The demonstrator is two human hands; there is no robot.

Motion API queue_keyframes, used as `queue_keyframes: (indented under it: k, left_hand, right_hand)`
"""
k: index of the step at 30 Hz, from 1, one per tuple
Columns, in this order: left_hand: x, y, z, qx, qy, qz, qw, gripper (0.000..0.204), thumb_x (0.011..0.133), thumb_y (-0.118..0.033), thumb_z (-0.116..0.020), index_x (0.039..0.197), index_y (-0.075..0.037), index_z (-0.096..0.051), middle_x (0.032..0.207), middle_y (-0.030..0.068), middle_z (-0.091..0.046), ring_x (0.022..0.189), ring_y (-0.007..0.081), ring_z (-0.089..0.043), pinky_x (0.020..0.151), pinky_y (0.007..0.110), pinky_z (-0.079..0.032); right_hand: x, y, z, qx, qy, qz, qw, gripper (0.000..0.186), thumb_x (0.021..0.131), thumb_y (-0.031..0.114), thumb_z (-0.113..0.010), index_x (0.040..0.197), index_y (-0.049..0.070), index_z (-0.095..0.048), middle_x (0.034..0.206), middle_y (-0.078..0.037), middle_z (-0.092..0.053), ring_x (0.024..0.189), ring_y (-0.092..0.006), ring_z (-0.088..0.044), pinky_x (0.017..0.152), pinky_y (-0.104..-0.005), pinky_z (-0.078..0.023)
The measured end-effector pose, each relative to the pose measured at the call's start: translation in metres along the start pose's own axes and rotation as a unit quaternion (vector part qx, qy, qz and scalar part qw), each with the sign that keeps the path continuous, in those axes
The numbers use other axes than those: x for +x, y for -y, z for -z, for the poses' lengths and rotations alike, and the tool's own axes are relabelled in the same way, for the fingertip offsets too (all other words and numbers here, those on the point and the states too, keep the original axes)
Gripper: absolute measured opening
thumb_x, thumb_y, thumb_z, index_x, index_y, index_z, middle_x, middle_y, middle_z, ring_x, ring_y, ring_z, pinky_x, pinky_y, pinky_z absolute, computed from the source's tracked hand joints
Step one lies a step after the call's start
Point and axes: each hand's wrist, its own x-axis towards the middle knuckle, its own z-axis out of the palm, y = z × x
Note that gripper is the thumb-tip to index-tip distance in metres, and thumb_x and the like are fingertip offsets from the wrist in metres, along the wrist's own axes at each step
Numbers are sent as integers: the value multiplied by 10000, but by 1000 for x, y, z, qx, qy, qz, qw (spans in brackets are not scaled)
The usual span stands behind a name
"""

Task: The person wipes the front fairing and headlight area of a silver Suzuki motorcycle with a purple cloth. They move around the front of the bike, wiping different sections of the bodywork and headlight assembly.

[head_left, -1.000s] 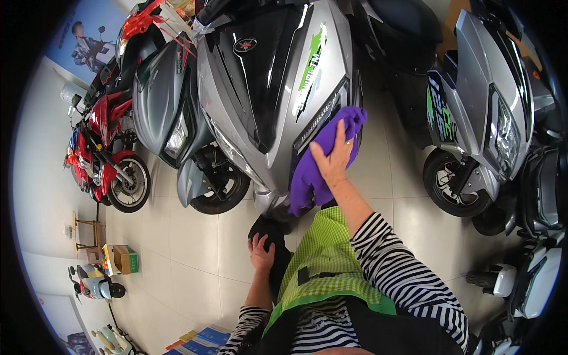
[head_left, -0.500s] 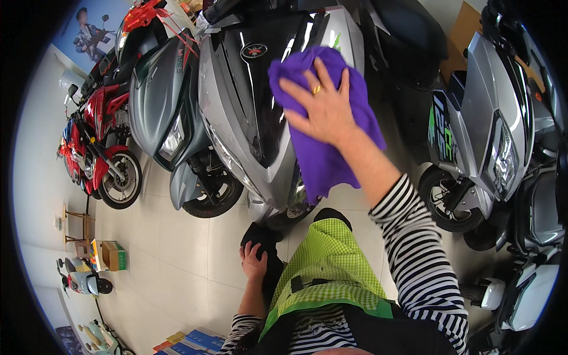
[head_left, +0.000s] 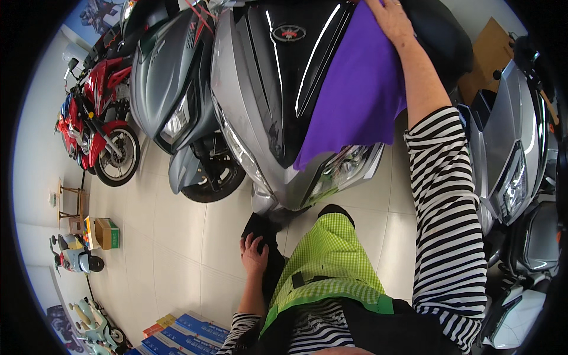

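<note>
My right hand (head_left: 393,22) is at the top edge of the view, holding a purple cloth (head_left: 361,89) against the right side of a scooter's front panel. Some of its fingers are cut off by the edge. Below the hand, the cloth spreads down over the silver and black scooter (head_left: 251,100) and reaches its right headlight (head_left: 340,171). An oval badge (head_left: 289,33) shows on the glossy black panel. My left hand (head_left: 254,253) rests on my dark-trousered knee, fingers apart, with nothing in it.
A grey-green scooter (head_left: 168,77) and a red motorcycle (head_left: 103,118) stand to the left. Another silver scooter (head_left: 503,136) is close on the right. Blue boxes (head_left: 189,334) lie at the lower left, near my left arm. An open carton (head_left: 107,233) sits farther left.
My right hand has moved up and to the right along the scooter's front, drawing the purple cloth with it. The view has shifted closer to the scooter. My left hand stays on the knee.
</note>
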Motion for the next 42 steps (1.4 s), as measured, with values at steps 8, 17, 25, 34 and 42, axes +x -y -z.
queue_keyframes:
  k: [8, 17, 25, 34, 42]
  left_hand:
    - [1, 4, -1, 5, 4, 10, 1000, 378, 819, -275, -708, 1189, -206, -671, 1452, 28, -496, 1393, 364, -361, 1039, 516, -428]
    - [1, 4, -5, 4, -1, 7, 1000, 373, 827, -282, -703, 1192, -216, -661, 1462, -2, -484, 1408, 339, -350, 1006, 563, -428]
    - [-2, 5, -6, 8, -3, 10, 1000, 373, 833, -286, -696, 1199, -227, -656, 1469, -15, -476, 1421, 326, -335, 1005, 556, -431]
    - [-6, -1, -5, 16, 16, 28, 999, 372, 844, -313, -676, 1206, -231, -650, 1480, -22, -462, 1436, 313, -315, 1009, 564, -426]
    - [-10, 0, -5, 15, 21, 29, 999, 392, 843, -300, -677, 1227, -231, -646, 1485, -3, -455, 1450, 315, -299, 1018, 571, -419]
  right_hand:
    - [-67, -37, 15, 249, -6, -213, 945, 539, 1019, 439, -440, 1457, 126, -452, 1371, -146, -564, 1261, -282, -542, 1077, -362, -420]
    - [-252, -61, -35, 617, -45, -277, 735, 574, 1049, 410, -421, 1489, 41, -406, 1405, -115, -543, 1227, -237, -560, 1059, -341, -426]
    - [-347, -50, -59, 531, -106, -406, 736, 583, 1010, 469, -473, 1326, -13, -558, 1282, -133, -590, 1149, -239, -551, 1062, -351, -384]
    - [-372, 88, -36, 160, -183, -97, 965, 700, 912, 371, -610, 1476, 7, -412, 1465, -308, -386, 1348, -510, -342, 1178, -528, -194]
    - [-294, 124, -12, -91, -49, 160, 982, 612, 896, 444, -590, 1439, 169, -522, 1215, -282, -572, 1253, -440, -478, 1098, -633, -269]
